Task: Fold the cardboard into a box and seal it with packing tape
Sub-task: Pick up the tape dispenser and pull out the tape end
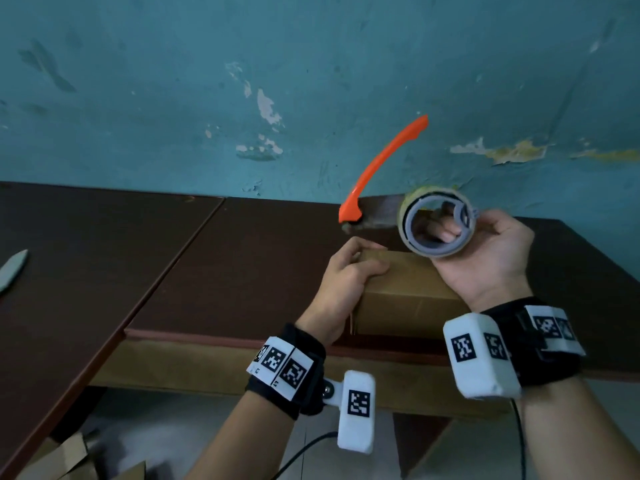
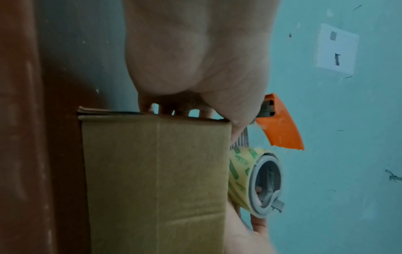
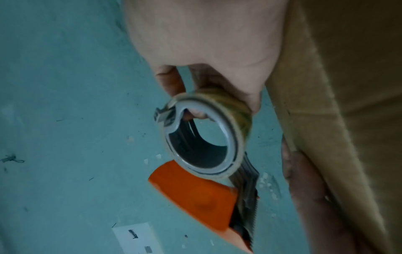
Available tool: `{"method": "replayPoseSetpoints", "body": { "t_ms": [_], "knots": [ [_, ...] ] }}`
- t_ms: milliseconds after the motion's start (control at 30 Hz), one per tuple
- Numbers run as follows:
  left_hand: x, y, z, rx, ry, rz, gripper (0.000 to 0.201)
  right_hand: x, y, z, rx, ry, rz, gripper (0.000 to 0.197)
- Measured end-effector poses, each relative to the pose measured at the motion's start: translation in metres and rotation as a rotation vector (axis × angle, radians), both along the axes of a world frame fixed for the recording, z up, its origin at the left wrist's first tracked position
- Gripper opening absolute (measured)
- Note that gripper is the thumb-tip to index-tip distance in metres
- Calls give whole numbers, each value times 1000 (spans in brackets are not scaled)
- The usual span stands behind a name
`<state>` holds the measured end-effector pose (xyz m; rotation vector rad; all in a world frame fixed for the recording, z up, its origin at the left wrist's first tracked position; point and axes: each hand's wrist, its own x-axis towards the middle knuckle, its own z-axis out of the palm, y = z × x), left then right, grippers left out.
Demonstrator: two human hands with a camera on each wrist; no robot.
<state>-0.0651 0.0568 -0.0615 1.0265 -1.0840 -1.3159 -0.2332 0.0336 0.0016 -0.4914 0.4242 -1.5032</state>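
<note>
A brown cardboard box (image 1: 408,299) (image 2: 152,180) (image 3: 326,120) stands folded on the dark brown table (image 1: 242,271), close to its near edge. My left hand (image 1: 360,261) (image 2: 174,110) grips the box's upper left edge, fingers curled over it. My right hand (image 1: 478,230) (image 3: 195,96) holds a tape dispenser just above the box's far right side, fingers hooked through the grey core. Its clear tape roll (image 1: 434,223) (image 2: 241,178) (image 3: 237,104) has green print. The dispenser's orange guard (image 1: 384,161) (image 2: 280,130) (image 3: 195,194) points up and left, with a toothed blade beside it.
A peeling teal wall (image 1: 311,81) rises right behind the table. A grey blade-shaped object (image 1: 14,271) lies at the table's far left. Loose cardboard pieces (image 1: 69,459) sit on the floor at lower left. A white paper (image 2: 337,49) hangs on the wall.
</note>
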Motion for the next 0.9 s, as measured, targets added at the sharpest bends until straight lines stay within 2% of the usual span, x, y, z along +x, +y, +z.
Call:
{"method": "replayPoseSetpoints", "body": {
  "t_ms": [67,133,300,367,433,500,567,700,800,900],
  "knots": [
    [-2,0,-1,4,34,6,19,0,-2,-1,56,64,-29,9],
    [-4,2,-1,17,72,-5,21,-4,-4,-3,114,117,-72,28],
    [2,4,-3,14,170,11,26,-4,-2,-3,123,85,-112,52],
    [7,6,0,18,252,26,30,-4,-3,-4,117,64,-145,50],
    [14,8,3,-2,287,69,21,-3,-1,-3,130,70,-162,39],
    [20,8,3,-58,264,102,35,-1,2,-1,141,81,-177,18],
    [23,10,5,-120,222,84,44,1,3,0,157,92,-183,9],
    [26,15,5,-146,261,5,40,2,5,1,157,94,-184,13],
    [28,17,7,-136,290,-82,28,2,4,0,161,80,-192,13],
    [31,17,8,-96,296,-100,21,1,3,0,151,95,-174,24]
  ]
}}
